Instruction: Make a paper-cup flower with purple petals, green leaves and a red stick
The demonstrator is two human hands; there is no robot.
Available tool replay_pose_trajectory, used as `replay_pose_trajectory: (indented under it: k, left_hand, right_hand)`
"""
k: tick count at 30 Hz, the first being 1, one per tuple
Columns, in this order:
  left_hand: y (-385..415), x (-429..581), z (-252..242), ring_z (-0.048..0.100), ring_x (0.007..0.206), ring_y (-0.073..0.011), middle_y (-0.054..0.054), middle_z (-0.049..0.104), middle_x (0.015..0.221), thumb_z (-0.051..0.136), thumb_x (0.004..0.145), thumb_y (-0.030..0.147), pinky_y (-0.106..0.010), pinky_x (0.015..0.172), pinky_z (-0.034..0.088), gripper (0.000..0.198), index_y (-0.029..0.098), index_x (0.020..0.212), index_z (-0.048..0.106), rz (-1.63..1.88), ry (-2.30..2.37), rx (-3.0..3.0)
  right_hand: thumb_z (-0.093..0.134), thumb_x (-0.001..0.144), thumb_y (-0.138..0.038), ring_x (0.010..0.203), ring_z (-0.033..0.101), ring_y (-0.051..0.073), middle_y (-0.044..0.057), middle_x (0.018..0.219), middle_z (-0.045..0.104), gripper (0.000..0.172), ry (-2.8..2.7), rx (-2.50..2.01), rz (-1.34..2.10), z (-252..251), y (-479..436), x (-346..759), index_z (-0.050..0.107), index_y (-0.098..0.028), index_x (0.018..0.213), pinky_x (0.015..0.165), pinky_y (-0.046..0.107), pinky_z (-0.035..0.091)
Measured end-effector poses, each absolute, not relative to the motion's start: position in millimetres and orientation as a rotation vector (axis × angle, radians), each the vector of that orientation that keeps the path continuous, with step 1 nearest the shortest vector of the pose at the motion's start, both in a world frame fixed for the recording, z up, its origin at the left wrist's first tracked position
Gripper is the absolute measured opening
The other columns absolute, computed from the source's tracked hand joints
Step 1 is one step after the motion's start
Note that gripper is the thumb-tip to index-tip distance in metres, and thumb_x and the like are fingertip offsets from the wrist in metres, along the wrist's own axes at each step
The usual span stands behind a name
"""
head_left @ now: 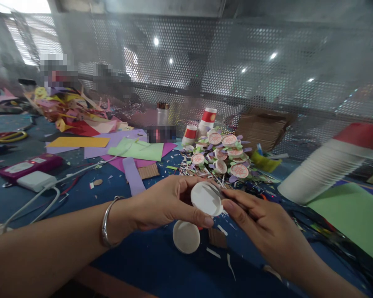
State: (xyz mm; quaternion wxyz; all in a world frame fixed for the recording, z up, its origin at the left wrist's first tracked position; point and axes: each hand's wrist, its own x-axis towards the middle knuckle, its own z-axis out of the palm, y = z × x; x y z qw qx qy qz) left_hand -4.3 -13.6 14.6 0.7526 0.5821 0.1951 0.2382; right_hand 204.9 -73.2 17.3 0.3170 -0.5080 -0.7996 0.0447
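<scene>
A round white paper cup base (205, 199) with a low rim is held up in front of me. My left hand (177, 203), a silver bangle on its wrist, curls fingers and thumb around its left side. My right hand (251, 215) pinches at the right edge of the same piece. A thin grey sliver shows by the right fingertips; I cannot make out what it is. Just below, a second round white cup base (186, 237) lies on the blue table. Beyond my hands sits a heap of small paper turtles (224, 155) with patterned round shells.
Stacked paper cups (326, 165) lean at right beside green paper (354, 223). Coloured sheets (136, 149), a purple power bank (31, 167), a white charger (36, 180) with cables and yellow-handled scissors (15, 135) lie left. Paper scraps litter the table; a perforated metal screen (186, 74) stands behind.
</scene>
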Motion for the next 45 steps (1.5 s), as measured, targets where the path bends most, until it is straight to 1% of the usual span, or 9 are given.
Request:
replay_pose_trajectory:
  k: [9,20,25,28,32,36,39,42,45]
  left_hand:
    - [-16,-4,19,0.059,0.075,-0.0078,0.0,0.064,0.084,0.078,0.071,0.005,-0.016,0.068,0.048,0.028,0.014,0.096,0.068,0.518,0.44,1.195]
    - [-16,-4,18,0.059,0.074,-0.0089,0.0,0.065,0.085,0.08,0.071,0.008,-0.019,0.07,0.048,0.027,0.015,0.094,0.068,0.502,0.442,1.221]
    - [-15,-5,15,0.058,0.075,-0.0094,0.0,0.064,0.085,0.08,0.071,0.01,-0.021,0.073,0.047,0.029,0.014,0.098,0.068,0.498,0.433,1.252]
    - [-14,-5,14,0.057,0.075,-0.0099,0.0,0.063,0.084,0.081,0.071,0.012,-0.021,0.073,0.046,0.029,0.014,0.097,0.067,0.503,0.427,1.279]
    - [-13,-5,14,0.057,0.077,-0.0101,0.001,0.063,0.085,0.081,0.071,0.013,-0.022,0.073,0.046,0.03,0.016,0.097,0.065,0.527,0.427,1.299]
    - [-9,-6,10,0.057,0.08,-0.0107,0.001,0.062,0.09,0.082,0.071,0.014,-0.023,0.073,0.045,0.04,0.018,0.105,0.06,0.637,0.457,1.422]
    - [-9,-5,4,0.058,0.084,-0.0138,0.0,0.062,0.096,0.081,0.071,0.016,-0.026,0.073,0.046,0.048,0.02,0.112,0.056,0.766,0.562,1.661]
    - [-12,-3,1,0.06,0.088,-0.0174,-0.002,0.064,0.103,0.08,0.071,0.017,-0.028,0.074,0.048,0.051,0.022,0.114,0.053,0.856,0.653,1.827]
    - [-16,-2,1,0.062,0.088,-0.0189,-0.003,0.065,0.104,0.081,0.072,0.021,-0.029,0.073,0.049,0.051,0.022,0.113,0.051,0.853,0.668,1.864]
  right_hand:
    - [0.047,0.101,-0.034,0.092,0.077,0.021,0.009,0.102,0.081,0.034,-2.092,-1.319,0.153,18,-76,206,0.075,-0.018,0.109,0.068,0.025,0.061]
    - [0.049,0.099,-0.036,0.093,0.077,0.024,0.012,0.098,0.081,0.035,-2.082,-1.33,0.104,16,-72,206,0.076,-0.015,0.105,0.076,0.029,0.061]
    - [0.048,0.099,-0.034,0.086,0.077,0.022,0.009,0.093,0.081,0.032,-2.09,-1.328,0.124,18,-75,206,0.076,-0.018,0.102,0.067,0.026,0.06]
    - [0.049,0.099,-0.034,0.079,0.076,0.02,0.006,0.086,0.079,0.03,-2.077,-1.347,0.159,18,-76,207,0.075,-0.021,0.093,0.064,0.024,0.057]
    - [0.048,0.1,-0.035,0.076,0.073,0.018,0.002,0.08,0.076,0.03,-2.047,-1.369,0.228,18,-76,209,0.072,-0.023,0.086,0.062,0.024,0.055]
    - [0.053,0.097,-0.047,0.073,0.071,0.018,0.002,0.084,0.077,0.031,-1.855,-1.46,0.324,16,-73,211,0.072,-0.023,0.098,0.062,0.025,0.054]
    - [0.056,0.093,-0.055,0.072,0.07,0.018,0.002,0.08,0.076,0.036,-1.685,-1.472,0.482,15,-73,209,0.07,-0.022,0.098,0.062,0.025,0.054]
    - [0.06,0.091,-0.055,0.072,0.068,0.017,0.001,0.079,0.073,0.034,-1.682,-1.416,0.666,13,-74,205,0.067,-0.022,0.095,0.062,0.024,0.053]
    - [0.062,0.092,-0.049,0.073,0.068,0.017,0.001,0.082,0.072,0.026,-1.752,-1.362,0.764,10,-75,200,0.065,-0.022,0.093,0.064,0.025,0.053]
